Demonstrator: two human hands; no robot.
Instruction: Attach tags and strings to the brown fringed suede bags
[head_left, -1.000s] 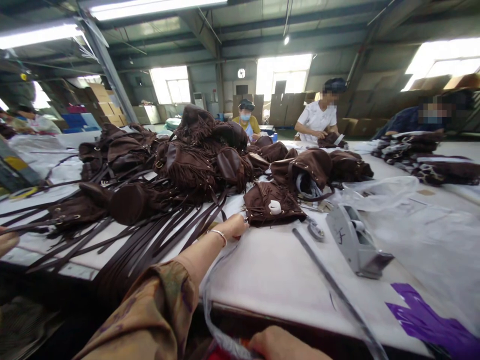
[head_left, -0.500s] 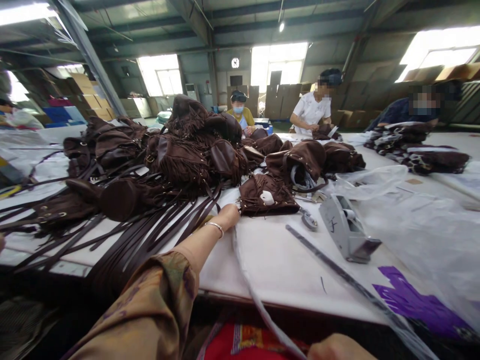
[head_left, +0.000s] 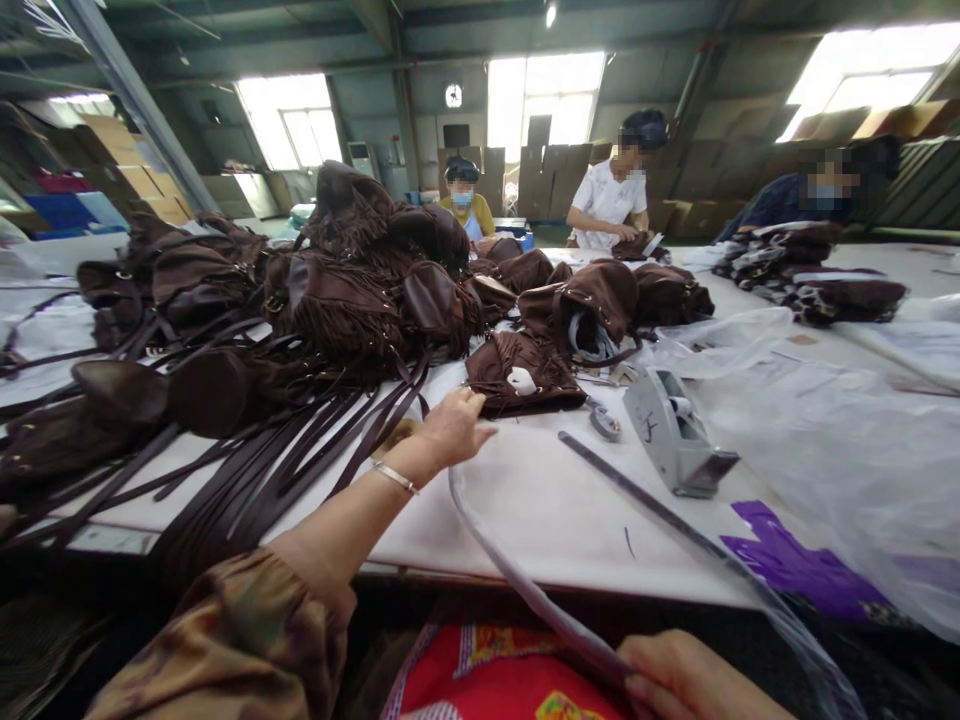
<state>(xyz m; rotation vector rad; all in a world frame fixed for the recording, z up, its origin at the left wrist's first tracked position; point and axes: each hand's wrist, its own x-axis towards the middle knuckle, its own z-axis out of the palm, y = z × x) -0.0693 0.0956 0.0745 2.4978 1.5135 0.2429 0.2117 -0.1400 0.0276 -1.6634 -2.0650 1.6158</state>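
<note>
Fingers of the right hand [head_left: 688, 675]: closed around the near part of a plastic-sleeved strap [head_left: 519, 584].

Strap, long axis: carried in a shallow curve forward and leftward, across the red cloth [head_left: 457, 672] and over the edge of the bench [head_left: 517, 500]; far end lost at the left hand [head_left: 450, 430]. Near part held by the right, far part nearer the left.

Left hand: extended forward, thumb set apart from the fingers; whether the strap is gripped beneath cannot be told. Fingertips placed at the near-left corner of a fringed bag [head_left: 553, 385], contact uncertain.

Second sleeved strip [head_left: 652, 510]: laid slantwise to the right, roughly alongside the first, no hand on it.

Loose brown straps [head_left: 262, 480]: bunched leftward.

Grey dispenser [head_left: 664, 440]: stood right of the bag.

Heap of brown bags [head_left: 345, 310]: piled beyond the left hand.

Co-worker in a white top [head_left: 611, 205]: seen across the bench, a brown piece being handled.
</note>
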